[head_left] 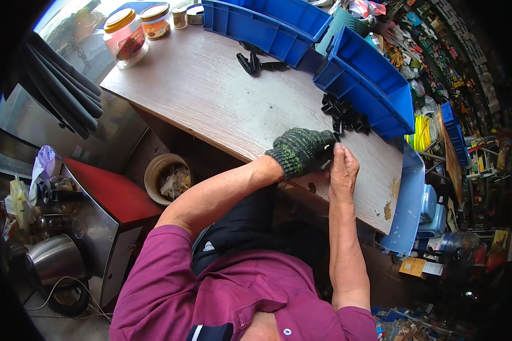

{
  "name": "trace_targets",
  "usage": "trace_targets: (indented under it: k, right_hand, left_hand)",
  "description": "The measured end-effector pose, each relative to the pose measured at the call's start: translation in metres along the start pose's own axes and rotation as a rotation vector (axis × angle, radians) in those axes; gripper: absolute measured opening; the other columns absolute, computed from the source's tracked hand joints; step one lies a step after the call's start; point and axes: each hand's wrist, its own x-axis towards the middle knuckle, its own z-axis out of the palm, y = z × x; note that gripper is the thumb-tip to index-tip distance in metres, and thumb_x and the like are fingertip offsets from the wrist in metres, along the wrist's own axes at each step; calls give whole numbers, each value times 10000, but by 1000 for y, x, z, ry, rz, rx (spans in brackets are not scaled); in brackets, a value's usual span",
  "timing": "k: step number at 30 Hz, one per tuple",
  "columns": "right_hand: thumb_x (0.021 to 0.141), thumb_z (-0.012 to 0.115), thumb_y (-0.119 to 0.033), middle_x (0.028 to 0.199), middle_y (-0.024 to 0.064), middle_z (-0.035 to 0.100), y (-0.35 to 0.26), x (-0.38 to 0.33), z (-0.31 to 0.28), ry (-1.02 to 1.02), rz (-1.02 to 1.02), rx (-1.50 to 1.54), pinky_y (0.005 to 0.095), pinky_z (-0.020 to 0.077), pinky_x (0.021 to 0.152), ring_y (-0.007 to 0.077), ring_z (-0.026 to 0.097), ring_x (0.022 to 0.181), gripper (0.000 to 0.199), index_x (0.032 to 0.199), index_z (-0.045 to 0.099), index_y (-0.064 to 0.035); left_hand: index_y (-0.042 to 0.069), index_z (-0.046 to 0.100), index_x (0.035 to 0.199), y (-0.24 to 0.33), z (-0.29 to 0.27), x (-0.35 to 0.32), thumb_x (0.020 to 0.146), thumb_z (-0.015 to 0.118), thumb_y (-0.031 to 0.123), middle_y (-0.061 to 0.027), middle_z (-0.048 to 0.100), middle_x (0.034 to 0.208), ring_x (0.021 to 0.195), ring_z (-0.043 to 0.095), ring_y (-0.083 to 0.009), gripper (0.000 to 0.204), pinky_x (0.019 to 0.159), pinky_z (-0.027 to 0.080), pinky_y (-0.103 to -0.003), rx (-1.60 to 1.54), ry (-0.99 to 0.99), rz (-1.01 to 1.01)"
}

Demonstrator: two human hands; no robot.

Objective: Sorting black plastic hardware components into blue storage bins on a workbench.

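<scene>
My left hand (302, 149), in a dark green and black knitted glove, is closed over the front part of the table (210, 96). Beside it my bare right hand (343, 169) is closed, thumb and fingers pressed together. Where the two hands meet, a small black part (337, 137) shows; most of it is hidden by the fingers, so its kind stays unclear. Just beyond the hands lies a pile of black plastic parts (347, 116). A few more black parts (257, 64) lie farther back on the table.
Two blue plastic bins, one at the back (256, 28) and one at the right (361, 82), border the work area. Jars (125, 42) stand at the back left corner. A waste bucket (153, 176) and a steel kettle (57, 261) are left of me. Crowded shelves (455, 68) line the right.
</scene>
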Motion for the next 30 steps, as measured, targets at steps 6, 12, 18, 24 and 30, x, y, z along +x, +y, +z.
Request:
trace_targets:
  k: [6,12,18,24,30]
  right_hand:
    - [990,574,-419,486,-35,341,-11,-3,9,48,218,179,298,497,405,86,366,381,406,830,535,-48]
    - [1003,540,-394,478,-45,311,-12,-3,9,84,202,209,298,493,391,85,365,383,387,800,501,-66]
    - [1007,497,-361,491,-36,326,-15,-3,4,103,270,299,304,514,426,80,361,411,359,808,501,-61]
    - [1004,469,-355,490,-49,267,-20,-8,9,95,215,227,329,518,427,93,331,411,342,792,472,-87]
    - [995,435,-360,485,-40,259,-13,-7,4,147,259,329,375,525,444,106,316,417,346,765,442,-102]
  left_hand:
    - [163,625,1234,-67,-77,15,901,657,308,-152,681,1025,952,647,-351,365,795,524,-491,441,527,-50]
    - [108,657,1118,-104,-129,13,905,623,349,-163,674,1056,994,616,-396,323,845,515,-510,854,224,-346]
    - [138,658,1122,-102,-139,0,947,577,332,-140,686,996,965,624,-362,273,809,513,-502,802,229,-409]
    - [134,669,1021,-118,-142,-5,995,496,351,-179,685,991,960,616,-428,278,824,512,-529,937,324,-347]
    - [110,648,990,-85,-106,-14,960,585,242,-168,673,847,792,652,-413,149,699,522,-512,436,412,-237]
